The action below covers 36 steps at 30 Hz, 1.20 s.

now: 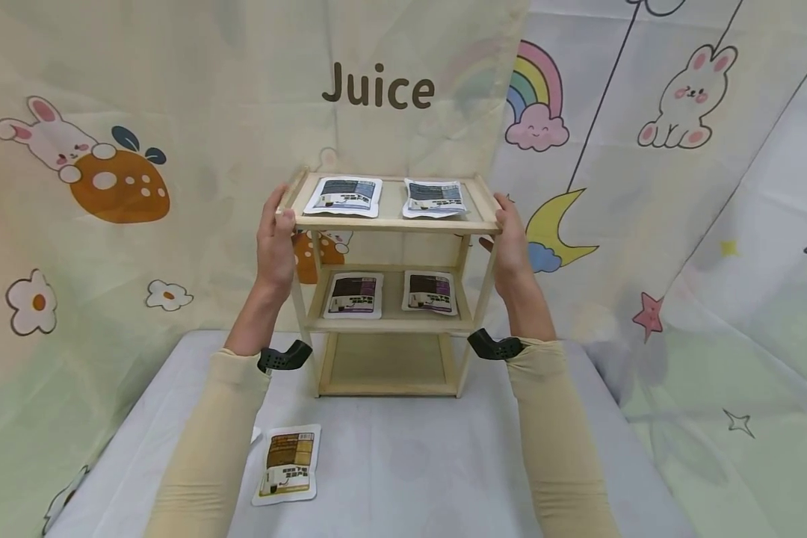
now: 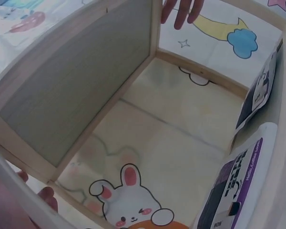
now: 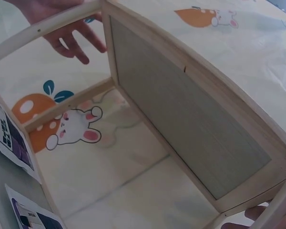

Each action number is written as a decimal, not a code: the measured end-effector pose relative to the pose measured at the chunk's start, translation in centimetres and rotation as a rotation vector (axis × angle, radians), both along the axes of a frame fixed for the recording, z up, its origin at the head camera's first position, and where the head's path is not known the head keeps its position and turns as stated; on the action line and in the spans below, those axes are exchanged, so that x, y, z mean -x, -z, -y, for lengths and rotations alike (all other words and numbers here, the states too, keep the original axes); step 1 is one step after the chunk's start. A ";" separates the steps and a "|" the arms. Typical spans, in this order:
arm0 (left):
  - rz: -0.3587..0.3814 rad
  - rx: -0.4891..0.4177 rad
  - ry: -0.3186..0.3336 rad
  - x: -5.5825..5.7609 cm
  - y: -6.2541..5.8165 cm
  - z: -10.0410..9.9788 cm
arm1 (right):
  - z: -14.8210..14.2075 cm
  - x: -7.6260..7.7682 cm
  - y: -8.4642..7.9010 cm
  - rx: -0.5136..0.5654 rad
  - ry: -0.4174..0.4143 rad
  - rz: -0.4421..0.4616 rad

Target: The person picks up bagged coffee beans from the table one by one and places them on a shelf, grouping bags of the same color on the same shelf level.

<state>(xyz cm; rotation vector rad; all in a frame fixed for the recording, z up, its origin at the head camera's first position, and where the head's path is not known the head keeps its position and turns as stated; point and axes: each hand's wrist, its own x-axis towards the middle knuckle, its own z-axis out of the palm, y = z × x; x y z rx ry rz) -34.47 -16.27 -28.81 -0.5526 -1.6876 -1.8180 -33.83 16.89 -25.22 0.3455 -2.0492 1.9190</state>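
Note:
A three-tier wooden shelf (image 1: 386, 366) stands before me on the white table. My left hand (image 1: 276, 250) grips its upper left corner, and my right hand (image 1: 511, 246) grips the upper right one. Two blue-labelled pouches (image 1: 346, 196) lie on the top tier. The middle tier bears two purple-labelled pouches (image 1: 353, 296), while the lowest tier is bare. In both wrist views the underside of the top panel (image 2: 86, 95) shows, with fingers of the opposite hand (image 3: 74, 43) past the side frame. Some fingertips are hidden behind the wood.
An orange-labelled pouch (image 1: 287, 463) lies on the white tabletop (image 1: 403, 463) at front left, near my left forearm. A white corner of something peeks out beside it, mostly covered by the sleeve. Behind the shelf hangs a printed cloth (image 1: 242, 112) reading "Juice".

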 end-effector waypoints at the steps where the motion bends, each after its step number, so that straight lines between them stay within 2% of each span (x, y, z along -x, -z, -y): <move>1: 0.005 -0.003 -0.004 -0.2 0.2 0.2 | -0.1 0.0 0.1 0.002 0.003 0.004; 6: 0.049 0.042 -0.022 -1.7 1.3 1.9 | -0.3 -0.2 0.3 0.018 0.001 0.004; 11: 0.189 0.187 -0.043 -4.2 2.8 4.0 | -0.3 -0.2 0.3 0.029 -0.014 -0.013; 13: 0.223 0.246 -0.030 -5.3 3.6 4.8 | -0.3 -0.1 0.3 0.031 -0.018 -0.014; 17: 0.258 0.395 0.006 -7.2 6.3 6.3 | -0.2 0.1 0.4 0.031 -0.022 -0.008; 20: 0.281 0.471 0.044 -8.6 8.7 7.5 | -0.2 0.3 0.4 0.032 -0.025 -0.010; 24: 0.342 0.544 0.099 -10.7 11.9 8.9 | -0.1 0.4 0.3 0.042 -0.025 -0.015; 28: 0.451 0.587 0.123 -12.7 15.3 9.9 | -0.1 0.5 0.3 0.056 -0.011 -0.008; 30: 0.492 0.600 0.093 -13.6 16.8 10.3 | -0.1 0.5 0.3 0.065 -0.008 0.000; 36: 0.594 0.628 -0.093 -15.8 20.7 11.3 | -0.1 0.5 0.4 0.077 -0.017 -0.008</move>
